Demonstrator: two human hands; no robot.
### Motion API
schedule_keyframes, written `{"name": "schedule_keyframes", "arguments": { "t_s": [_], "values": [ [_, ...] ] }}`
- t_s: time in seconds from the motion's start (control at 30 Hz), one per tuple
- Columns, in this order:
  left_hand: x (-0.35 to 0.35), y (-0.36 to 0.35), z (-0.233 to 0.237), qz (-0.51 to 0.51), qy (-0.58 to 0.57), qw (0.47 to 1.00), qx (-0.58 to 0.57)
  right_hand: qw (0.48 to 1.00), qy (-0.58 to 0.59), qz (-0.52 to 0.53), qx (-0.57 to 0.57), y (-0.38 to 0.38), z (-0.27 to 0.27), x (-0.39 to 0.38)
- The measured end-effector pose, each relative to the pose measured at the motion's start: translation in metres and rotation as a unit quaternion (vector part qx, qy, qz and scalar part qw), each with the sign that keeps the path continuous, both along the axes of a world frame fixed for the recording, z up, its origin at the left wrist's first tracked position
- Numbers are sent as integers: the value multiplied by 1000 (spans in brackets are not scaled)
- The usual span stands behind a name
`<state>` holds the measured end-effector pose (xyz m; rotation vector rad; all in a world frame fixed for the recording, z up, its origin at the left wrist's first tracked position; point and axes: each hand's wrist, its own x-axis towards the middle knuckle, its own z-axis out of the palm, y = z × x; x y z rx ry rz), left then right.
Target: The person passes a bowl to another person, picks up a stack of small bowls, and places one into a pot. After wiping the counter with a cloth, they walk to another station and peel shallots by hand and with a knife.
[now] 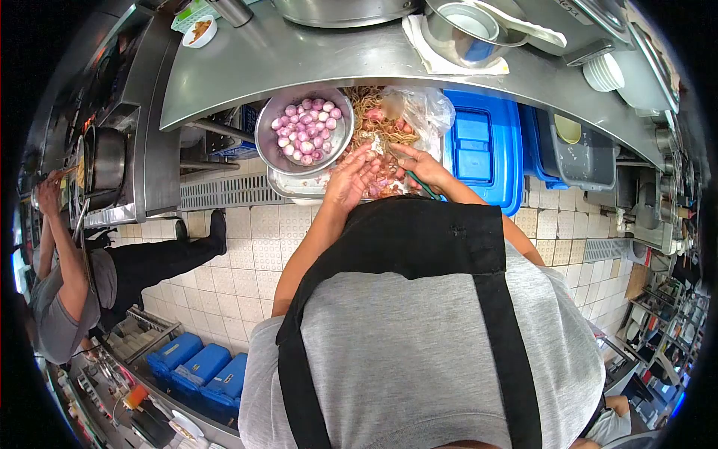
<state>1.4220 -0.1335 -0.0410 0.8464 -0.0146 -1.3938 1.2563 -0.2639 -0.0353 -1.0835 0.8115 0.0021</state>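
My left hand (350, 179) is turned palm up over a tray (292, 184), its fingers curled. Whatever is at its fingertips is too small to make out. Close to it on the right, my right hand (425, 168) grips a small knife (423, 185) with a green handle. Beneath both hands lie reddish onion skins (381, 176). A steel bowl (263, 135) with several peeled purple-white shallots (305, 133) sits to the left of my left hand. Beyond my hands are unpeeled shallots with dry stalks (396, 129) and a clear plastic bag (430, 108).
A steel counter (329, 56) overhangs the far side, bearing pots and a cloth (452, 56). On the right stand a blue lidded box (486, 146) and a grey tub (587, 157). At left, another person (67, 288) works at a large pot (105, 161).
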Motion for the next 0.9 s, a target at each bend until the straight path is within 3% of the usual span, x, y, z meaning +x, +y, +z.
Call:
{"name": "schedule_keyframes", "arguments": {
  "t_s": [0.2, 0.37, 0.5, 0.6, 0.8, 0.9],
  "values": [
    [0, 2, -7, -3, 7, 1000, 3, 992, 1, 81, -92, 0, -7, 4],
    [-1, 0, -14, 6, 10, 1000, 25, 986, -22, 103, -128, 12, 33, 11],
    [-3, 0, -15, 3, 24, 1000, 12, 956, -3, 121, -266, 13, 24, 12],
    [-3, 0, -15, 3, 20, 1000, 8, 928, -97, 99, -345, 12, -2, 11],
    [-3, -2, -13, 3, 5, 999, 32, 864, -80, 135, -478, 8, 4, 10],
    [-4, -3, -8, 8, 4, 1000, 24, 968, -16, 120, -220, 4, 16, 12]
  ]
}}
